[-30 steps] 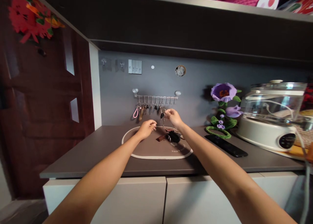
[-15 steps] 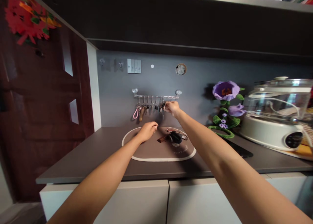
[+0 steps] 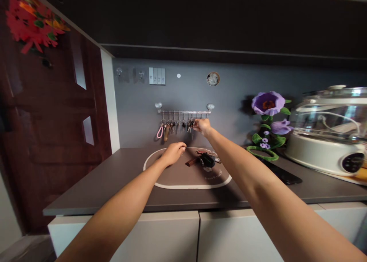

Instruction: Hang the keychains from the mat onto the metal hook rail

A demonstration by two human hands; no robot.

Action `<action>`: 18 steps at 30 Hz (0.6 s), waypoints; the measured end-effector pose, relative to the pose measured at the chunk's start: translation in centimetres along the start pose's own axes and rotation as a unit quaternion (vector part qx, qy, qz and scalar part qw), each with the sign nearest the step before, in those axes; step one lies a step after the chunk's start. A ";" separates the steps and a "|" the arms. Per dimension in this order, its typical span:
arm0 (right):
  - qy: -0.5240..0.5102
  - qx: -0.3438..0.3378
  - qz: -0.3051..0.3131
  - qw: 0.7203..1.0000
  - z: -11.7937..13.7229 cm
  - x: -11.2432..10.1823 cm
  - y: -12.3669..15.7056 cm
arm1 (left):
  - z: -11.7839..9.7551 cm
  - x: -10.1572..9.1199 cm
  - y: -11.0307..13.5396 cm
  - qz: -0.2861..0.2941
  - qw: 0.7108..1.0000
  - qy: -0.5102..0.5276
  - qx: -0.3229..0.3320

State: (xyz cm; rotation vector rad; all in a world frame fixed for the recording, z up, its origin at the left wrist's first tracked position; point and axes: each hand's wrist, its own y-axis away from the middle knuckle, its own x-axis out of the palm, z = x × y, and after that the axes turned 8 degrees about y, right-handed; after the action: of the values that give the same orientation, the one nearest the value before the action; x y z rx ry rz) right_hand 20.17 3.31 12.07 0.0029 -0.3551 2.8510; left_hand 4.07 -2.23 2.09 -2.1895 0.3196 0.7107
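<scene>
My right hand point(image 3: 203, 126) is up at a clear hook rail point(image 3: 183, 112) on the grey wall. Its fingers are closed on a small bunch of keys point(image 3: 191, 124) near the rail's right part. Along the rail to the left hang several other keys on rings, a pink loop strap point(image 3: 159, 131) and a brown strap point(image 3: 166, 133). My left hand point(image 3: 173, 153) hovers over a brown oval mat point(image 3: 172, 178), fingers curled together; whatever they hold, if anything, is hidden. On the mat, right of it, lies a heap of keys with a black fob point(image 3: 207, 159) and a brown strap piece point(image 3: 192, 161).
A purple crocheted flower point(image 3: 268, 103) with a green base stands right of the mat, beside a black phone point(image 3: 282, 174). Further right is a white appliance with a clear top point(image 3: 318, 151). A dark shelf point(image 3: 200, 25) overhangs the counter. A red-brown door point(image 3: 57, 139) is at left.
The view has shifted slightly. Both hands stay in nearly the same places, the right one still at the keys on the rail.
</scene>
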 end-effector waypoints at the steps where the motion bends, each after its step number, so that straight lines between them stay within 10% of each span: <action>1: -0.001 -0.001 0.004 1.000 0.0 0.0 0.1 | 0.0 0.0 0.0 0.001 1.000 -0.003 -0.002; 18: 0.053 -0.035 0.028 0.998 -1.6 -0.6 0.2 | -0.5 -0.3 0.3 0.022 0.998 -0.055 -0.005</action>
State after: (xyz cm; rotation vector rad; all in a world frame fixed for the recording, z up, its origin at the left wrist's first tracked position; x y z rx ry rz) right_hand 20.75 3.40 10.43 -0.1737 -0.4378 2.8779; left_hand 3.88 -2.83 2.38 -2.1492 0.3101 0.8545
